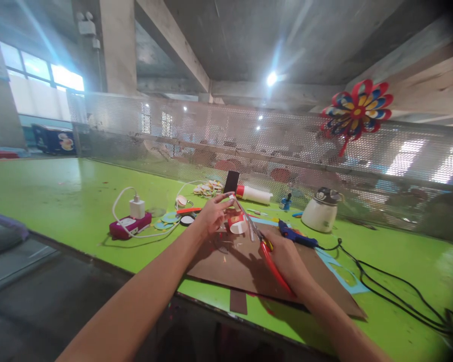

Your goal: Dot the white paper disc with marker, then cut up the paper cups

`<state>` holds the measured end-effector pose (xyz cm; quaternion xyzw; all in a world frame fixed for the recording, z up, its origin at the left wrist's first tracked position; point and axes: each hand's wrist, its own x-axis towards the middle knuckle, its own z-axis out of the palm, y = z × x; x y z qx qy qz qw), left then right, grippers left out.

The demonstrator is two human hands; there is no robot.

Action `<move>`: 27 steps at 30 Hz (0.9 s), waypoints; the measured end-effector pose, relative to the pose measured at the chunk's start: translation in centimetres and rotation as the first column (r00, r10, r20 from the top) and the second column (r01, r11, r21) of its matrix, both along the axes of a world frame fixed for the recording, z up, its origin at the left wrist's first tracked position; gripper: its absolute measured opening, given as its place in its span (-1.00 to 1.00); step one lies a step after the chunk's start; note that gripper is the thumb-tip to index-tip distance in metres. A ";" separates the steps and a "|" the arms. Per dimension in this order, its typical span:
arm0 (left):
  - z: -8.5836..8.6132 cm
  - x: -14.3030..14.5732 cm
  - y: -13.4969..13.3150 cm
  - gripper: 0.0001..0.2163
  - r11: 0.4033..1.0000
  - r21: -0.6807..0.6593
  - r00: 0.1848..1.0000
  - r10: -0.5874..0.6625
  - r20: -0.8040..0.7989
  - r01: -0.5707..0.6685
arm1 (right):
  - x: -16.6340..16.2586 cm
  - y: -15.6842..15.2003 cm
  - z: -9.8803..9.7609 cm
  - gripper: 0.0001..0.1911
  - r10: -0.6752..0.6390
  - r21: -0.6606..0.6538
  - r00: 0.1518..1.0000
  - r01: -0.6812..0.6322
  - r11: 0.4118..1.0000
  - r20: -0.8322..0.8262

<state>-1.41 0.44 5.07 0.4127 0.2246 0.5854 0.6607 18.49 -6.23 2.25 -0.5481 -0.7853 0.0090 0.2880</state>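
My left hand [213, 213] is closed on a red and white paper cup [237, 225] that looks cut, with a strip of it standing up by my fingertips. In my right hand [287, 256] are scissors with red handles [274, 269]; their blades point up and left, and the tips reach the paper beside my left fingers. Whether the blades are touching the paper is hard to tell. Both hands are above a brown board [226, 261] lying on the green table [75, 201].
A blue glue gun [298, 236] with a black cord lies right of my right hand, near light-blue paper scraps [342, 274]. Further back are a white cup stack [256, 195], a blue bottle [286, 202] and a cream pot [320, 213]. Left stands a purple power strip [130, 225].
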 end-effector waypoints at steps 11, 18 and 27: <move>-0.3 0.1 0.4 -0.82 1.000 0.019 0.999 0.001 0.049 -0.002 | 0.1 -0.2 0.1 -0.58 -0.005 0.012 1.000 0.005 1.000 0.012; -0.2 -0.2 0.2 -0.82 1.000 0.012 0.999 -0.013 0.031 0.012 | -0.1 -0.5 0.3 -0.58 -0.030 0.022 0.999 0.029 0.999 0.029; -0.4 -0.1 0.7 -0.81 0.999 0.037 0.999 -0.017 0.047 0.015 | 0.1 -0.5 0.2 -0.59 -0.033 0.037 0.998 0.031 0.999 0.047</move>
